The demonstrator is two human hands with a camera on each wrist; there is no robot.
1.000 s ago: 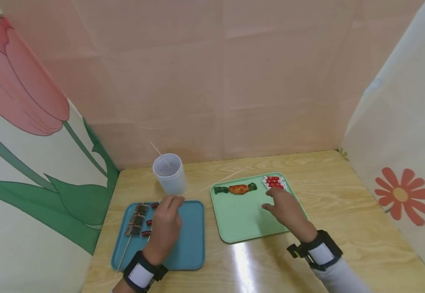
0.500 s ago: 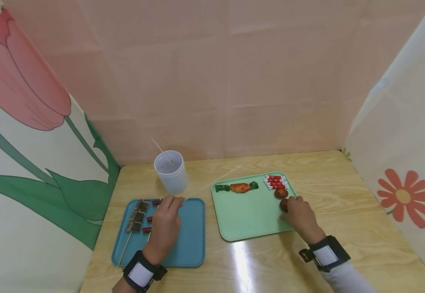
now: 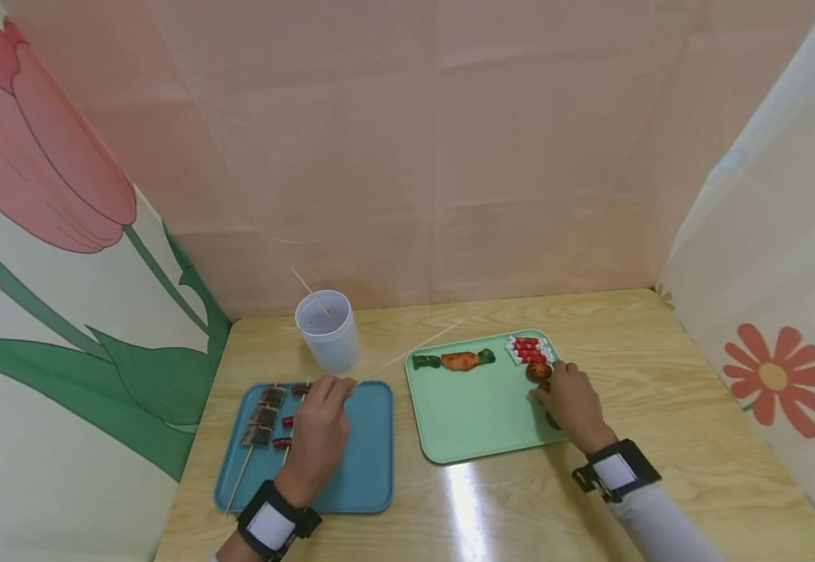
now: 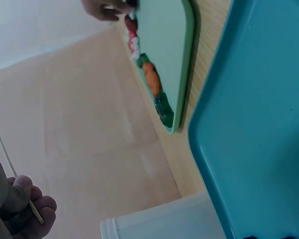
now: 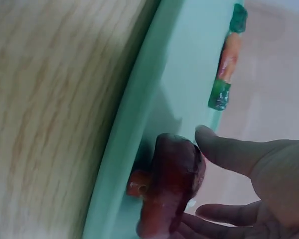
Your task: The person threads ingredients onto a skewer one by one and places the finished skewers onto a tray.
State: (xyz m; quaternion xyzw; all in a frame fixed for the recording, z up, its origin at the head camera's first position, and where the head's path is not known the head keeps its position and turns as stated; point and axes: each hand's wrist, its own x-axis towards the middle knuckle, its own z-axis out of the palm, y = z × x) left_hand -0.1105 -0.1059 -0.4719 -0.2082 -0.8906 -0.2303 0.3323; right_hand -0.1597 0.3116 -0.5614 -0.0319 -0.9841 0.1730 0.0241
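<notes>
bench (image 3: 660, 367) before a plain pinkish sheet (image 3: 407, 156)

pale wood grain fills the lower part of the frame, with a streak of glare at lower centre. a sheet printed with a large tulip (image 3: 49, 156) lines the left edge, and a red flower (image 3: 773, 375) shows at the right.

the left hand (image 3: 318, 425) is over the blue tray (image 3: 372, 468) at lower left, its grip pinching a thin stick (image 4: 36, 213) that slants up and right. the right hand (image 3: 574, 406) is at the right side of the green tray (image 3: 474, 410), thumb apart from the fingers, by reddish-brown pieces (image 3: 539, 371); whether its grip holds one i cannot tell.

counted: two trays; one cup (image 3: 333, 343) above the blue tray, one stick showing in it; on the blue tray, three dark squares (image 3: 263, 415) on one skewer and three small red pieces (image 3: 282, 442) showing; on the green tray, one orange piece (image 3: 460, 361) with green at both ends, red-and-white rolls (image 3: 528, 350) too small to count surely, and at least two reddish-brown pieces, partly hidden.
</notes>
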